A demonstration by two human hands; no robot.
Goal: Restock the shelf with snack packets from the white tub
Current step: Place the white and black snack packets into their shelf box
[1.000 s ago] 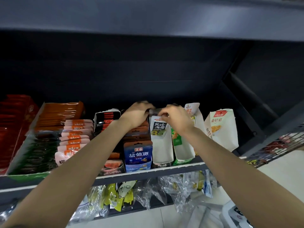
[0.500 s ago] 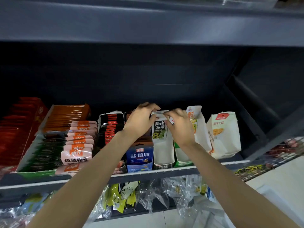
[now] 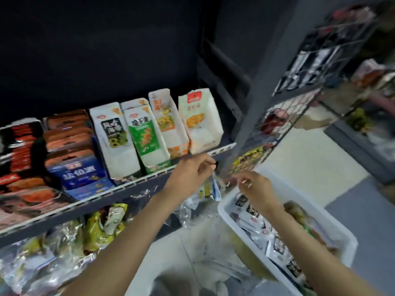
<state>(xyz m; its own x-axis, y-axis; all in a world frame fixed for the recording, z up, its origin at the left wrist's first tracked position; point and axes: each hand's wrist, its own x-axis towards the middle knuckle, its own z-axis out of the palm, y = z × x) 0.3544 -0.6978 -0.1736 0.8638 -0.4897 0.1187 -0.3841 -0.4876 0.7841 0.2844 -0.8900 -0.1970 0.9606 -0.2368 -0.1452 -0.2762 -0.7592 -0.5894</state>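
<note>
Wire rack (image 3: 299,99) of blurred goods at right, pale tiled floor (image 3: 303,165) beneath

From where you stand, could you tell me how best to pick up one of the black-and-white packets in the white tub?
Pinch a black-and-white packet by its exposed upper edge, coming from above: they lie flat and overlapping inside the white tub, so their sides look blocked.
</note>
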